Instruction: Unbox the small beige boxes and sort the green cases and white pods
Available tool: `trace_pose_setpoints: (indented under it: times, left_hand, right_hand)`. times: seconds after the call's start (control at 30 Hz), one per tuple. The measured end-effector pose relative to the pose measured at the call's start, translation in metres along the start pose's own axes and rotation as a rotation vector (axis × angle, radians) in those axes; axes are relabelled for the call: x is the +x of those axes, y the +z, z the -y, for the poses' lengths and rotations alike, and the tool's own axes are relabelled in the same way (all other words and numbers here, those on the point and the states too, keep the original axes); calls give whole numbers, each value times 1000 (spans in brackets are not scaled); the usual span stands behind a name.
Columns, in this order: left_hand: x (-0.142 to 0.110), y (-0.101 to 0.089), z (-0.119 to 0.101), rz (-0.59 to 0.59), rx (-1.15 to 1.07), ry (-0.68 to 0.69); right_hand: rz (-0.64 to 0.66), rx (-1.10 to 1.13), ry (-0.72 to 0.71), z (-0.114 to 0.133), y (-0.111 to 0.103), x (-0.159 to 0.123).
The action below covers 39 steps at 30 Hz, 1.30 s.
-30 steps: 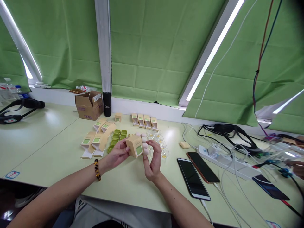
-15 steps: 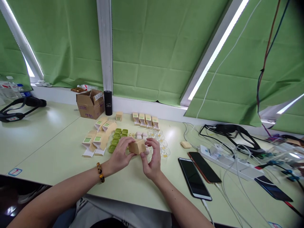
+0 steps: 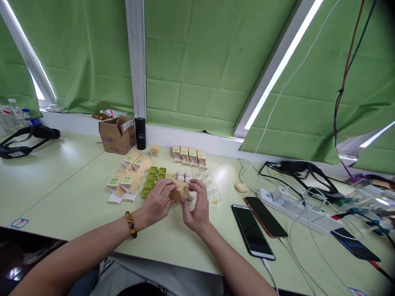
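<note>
Between my two hands is a small tan cardboard box [image 3: 179, 191], lifted a little above the table. My left hand [image 3: 159, 198] grips its left side, thumb below and fingers over the top. My right hand [image 3: 196, 207] pinches its right side with thumb and fingers. Just behind lie green square cups [image 3: 150, 183] in rows, tiny yellow pieces [image 3: 170, 175], pale pink sponge-like pieces [image 3: 181, 176] and clear plastic covers [image 3: 213, 193]. Several opened tan cartons [image 3: 129, 181] with green windows lie to the left. What is inside the held box is hidden.
Along the back stand tan cartons [image 3: 193, 157], a single closed carton [image 3: 154, 151], a black cylinder [image 3: 140, 133] and a brown cardboard box [image 3: 117, 135]. On the right are phones [image 3: 253, 232], a white power strip [image 3: 299, 213], loose cables and a black headset [image 3: 308, 176].
The box has turned slightly and tilted between my hands. My left fingers have shifted further over its top; my right hand has barely moved.
</note>
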<state>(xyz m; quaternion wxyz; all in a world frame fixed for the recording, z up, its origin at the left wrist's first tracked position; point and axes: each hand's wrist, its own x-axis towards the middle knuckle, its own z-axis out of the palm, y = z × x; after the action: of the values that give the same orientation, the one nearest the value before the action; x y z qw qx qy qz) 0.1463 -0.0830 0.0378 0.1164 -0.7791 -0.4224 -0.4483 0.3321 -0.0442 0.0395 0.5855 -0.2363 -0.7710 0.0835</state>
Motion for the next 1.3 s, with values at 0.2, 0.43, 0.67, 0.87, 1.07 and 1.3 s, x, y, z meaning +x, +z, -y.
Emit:
trace_pose_setpoints:
  times: [0.2, 0.43, 0.67, 0.87, 1.07, 1.3]
  left_hand:
    - [1, -1, 0, 29, 0, -3]
    - [-1, 1, 4, 40, -103, -88]
    - [-1, 2, 8, 3, -232, -69]
    - [2, -1, 5, 47, -195, -45]
    - [3, -3, 2, 81, -163, -116]
    - [3, -2, 1, 78, -116, -92]
  right_hand:
    - [17, -20, 3, 2, 2, -1]
    - [-63, 46, 46, -6, 1, -4]
    - [-256, 236, 303, -8, 1, 1]
    - [-313, 408, 483, -9, 1, 9]
    - [-290, 147, 298, -11, -3, 8]
    - [-125, -101, -190, -8, -10, 5]
